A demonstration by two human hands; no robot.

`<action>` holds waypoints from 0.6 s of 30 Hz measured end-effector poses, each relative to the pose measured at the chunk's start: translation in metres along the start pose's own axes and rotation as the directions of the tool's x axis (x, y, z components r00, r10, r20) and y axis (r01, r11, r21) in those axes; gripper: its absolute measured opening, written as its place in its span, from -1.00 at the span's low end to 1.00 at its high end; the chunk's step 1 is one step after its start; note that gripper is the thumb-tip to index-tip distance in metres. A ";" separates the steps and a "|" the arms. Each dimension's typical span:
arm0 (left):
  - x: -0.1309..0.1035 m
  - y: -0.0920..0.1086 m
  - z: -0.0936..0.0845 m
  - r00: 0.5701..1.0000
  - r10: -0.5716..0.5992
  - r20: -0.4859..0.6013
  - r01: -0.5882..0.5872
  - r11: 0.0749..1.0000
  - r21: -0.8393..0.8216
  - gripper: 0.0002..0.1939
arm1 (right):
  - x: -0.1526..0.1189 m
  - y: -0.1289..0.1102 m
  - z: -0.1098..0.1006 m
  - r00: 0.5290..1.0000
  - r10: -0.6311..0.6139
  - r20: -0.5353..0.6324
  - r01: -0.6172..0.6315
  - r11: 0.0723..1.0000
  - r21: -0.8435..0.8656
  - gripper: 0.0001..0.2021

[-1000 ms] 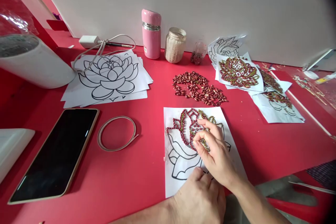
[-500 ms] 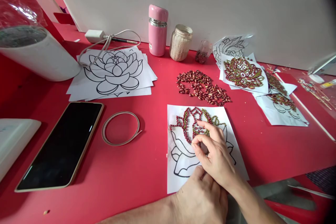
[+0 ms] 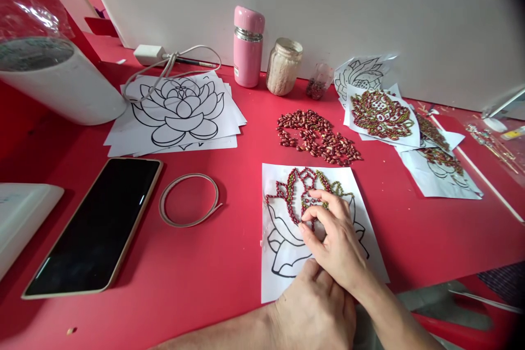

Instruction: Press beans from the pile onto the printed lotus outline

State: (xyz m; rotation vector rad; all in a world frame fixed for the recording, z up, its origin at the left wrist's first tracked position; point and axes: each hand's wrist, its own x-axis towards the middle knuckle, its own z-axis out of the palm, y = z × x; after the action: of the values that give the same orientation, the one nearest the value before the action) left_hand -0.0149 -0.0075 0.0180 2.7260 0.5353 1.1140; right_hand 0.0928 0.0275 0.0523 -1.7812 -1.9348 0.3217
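Note:
A sheet of paper (image 3: 283, 284) with a black lotus outline lies in front of me, its upper lines set with dark red beans (image 3: 292, 197) and small green beans (image 3: 322, 179). My right hand (image 3: 338, 238) is over the middle of the drawing, thumb and index finger drawn together at the bean-lined petal edge. Anything between those fingertips is too small to make out. Curled at the sheet's bottom edge is my left hand (image 3: 315, 306), partly under the right wrist. Its fingertips are hidden, so what they hold, if anything, does not show.
Beyond the sheet lies a pile of red beans (image 3: 318, 136). Behind it stand a pink flask (image 3: 248, 54), a glass jar (image 3: 284, 68) and a small cup (image 3: 319, 82). Lotus sheets (image 3: 180, 115), a phone (image 3: 94, 224) and coiled tape (image 3: 164, 210) are leftward; bean-covered pictures (image 3: 381, 115) rightward.
My right index fingertip has shifted very slightly up from the thumb over the same petal edge. My left hand has stayed still.

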 end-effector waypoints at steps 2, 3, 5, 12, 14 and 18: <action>0.000 0.000 0.000 1.000 0.010 0.020 -0.011 1.000 0.016 -0.93 | 0.000 0.002 -0.002 1.000 0.022 0.000 -0.022 0.999 0.039 -0.98; 0.000 0.000 0.000 0.999 0.017 0.031 -0.018 0.999 0.027 -0.94 | 0.000 0.002 -0.004 1.000 0.030 -0.005 -0.030 0.998 0.052 -0.98; -0.001 0.000 -0.001 0.998 0.026 0.049 -0.029 0.998 0.047 -0.95 | 0.000 0.004 -0.006 0.999 0.035 -0.019 -0.034 0.998 0.057 -0.97; -0.002 0.000 0.000 0.998 0.033 0.052 -0.035 0.998 0.049 -0.94 | 0.002 0.002 -0.005 1.000 0.007 -0.024 -0.006 1.000 0.012 -0.97; -0.001 0.000 0.000 0.999 0.031 0.039 -0.033 0.998 0.046 -0.93 | 0.003 0.001 -0.003 1.000 0.005 -0.017 -0.004 1.000 0.011 -0.95; -0.001 -0.001 0.007 0.996 0.001 -0.085 0.004 0.998 0.068 -0.92 | 0.005 0.001 -0.001 1.000 0.018 -0.003 -0.018 1.000 -0.003 -0.91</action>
State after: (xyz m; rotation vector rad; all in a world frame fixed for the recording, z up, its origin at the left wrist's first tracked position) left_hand -0.0107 -0.0073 0.0124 2.7452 0.5978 1.2380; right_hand 0.0939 0.0327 0.0537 -1.8012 -1.9194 0.3227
